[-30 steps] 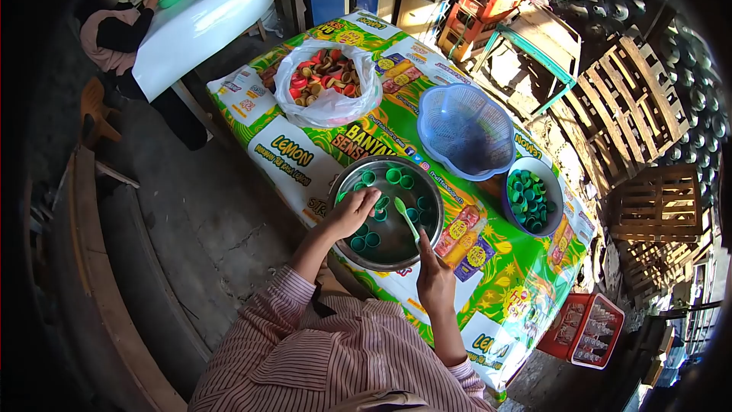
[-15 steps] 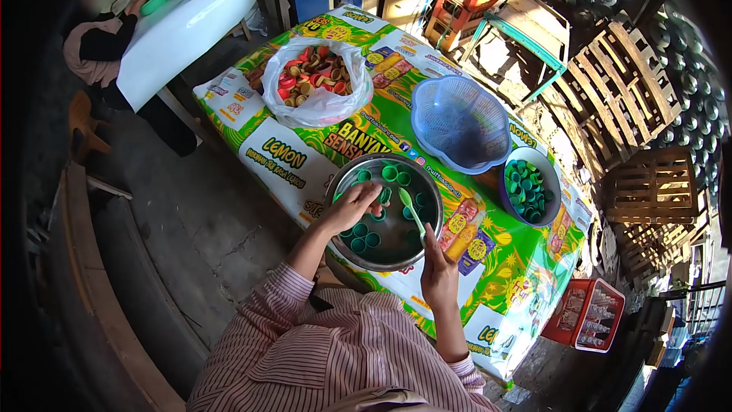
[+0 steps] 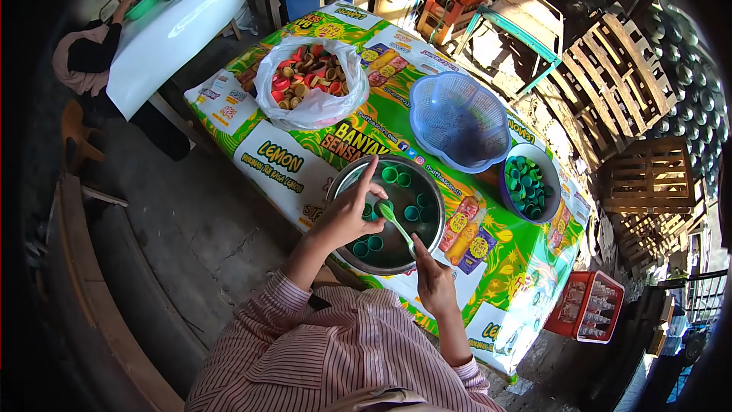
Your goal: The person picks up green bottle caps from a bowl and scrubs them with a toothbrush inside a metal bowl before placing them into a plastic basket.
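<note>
Your left hand (image 3: pixel 341 219) pinches a green cap (image 3: pixel 386 204) above the metal basin (image 3: pixel 441 217); your right hand (image 3: pixel 437 284) grips a slender brush (image 3: pixel 402 235) by its handle. Cap: round, probably light, stiff, slippery if wet; best held by its sidewall. Far left, a crinkled plastic bag (image 3: pixel 267 99).
</note>
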Available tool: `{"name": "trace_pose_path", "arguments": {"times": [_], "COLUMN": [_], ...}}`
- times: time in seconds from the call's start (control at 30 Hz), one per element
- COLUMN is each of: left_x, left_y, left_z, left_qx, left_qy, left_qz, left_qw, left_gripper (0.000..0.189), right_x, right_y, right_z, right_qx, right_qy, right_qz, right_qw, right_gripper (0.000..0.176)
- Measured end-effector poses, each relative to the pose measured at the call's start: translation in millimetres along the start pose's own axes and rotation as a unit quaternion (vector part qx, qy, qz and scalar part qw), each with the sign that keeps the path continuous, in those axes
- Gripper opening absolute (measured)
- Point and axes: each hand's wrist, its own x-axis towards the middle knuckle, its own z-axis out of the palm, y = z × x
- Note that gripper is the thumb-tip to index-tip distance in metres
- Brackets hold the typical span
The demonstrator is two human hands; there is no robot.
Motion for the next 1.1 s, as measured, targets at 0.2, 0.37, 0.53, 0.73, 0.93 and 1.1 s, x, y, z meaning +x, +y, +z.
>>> {"name": "trace_pose_path", "arguments": {"times": [0.2, 0.37, 0.53, 0.73, 0.93, 1.1], "left_x": [-2.4, -6.1, -7.8, -12.2, -5.8, -1.1], "left_y": [-5.3, -0.2, 2.4, 5.9, 23.9, 34.4], "left_z": [3.1, 2.0, 3.4, 1.9, -17.2, -25.7], "left_qx": [-0.061, -0.075, -0.088, -0.094, -0.038, 0.029], "left_qy": [-0.016, -0.018, -0.014, -0.012, 0.045, 0.111], "left_qz": [-0.089, -0.1, -0.105, -0.115, -0.041, 0.031], "left_qw": [0.994, 0.992, 0.99, 0.989, 0.997, 0.993], "left_gripper": [0.108, 0.109, 0.11, 0.11, 0.075, 0.029], "right_x": [4.7, 6.1, -2.2, -1.6, -13.2, -21.3], "right_y": [-1.6, 13.0, 3.5, 16.6, 2.7, -11.0], "right_z": [5.4, 8.7, 16.0, 5.9, -15.0, -29.2], "right_qx": [-0.078, -0.098, -0.083, -0.089, -0.086, -0.068], "right_qy": [0.07, 0.09, 0.079, 0.137, 0.181, 0.184], "right_qz": [-0.03, -0.001, -0.099, -0.027, -0.064, -0.033], "right_qw": [0.994, 0.991, 0.988, 0.986, 0.978, 0.98], "right_gripper": [0.043, 0.053, 0.051, 0.049, 0.045, 0.045]}}
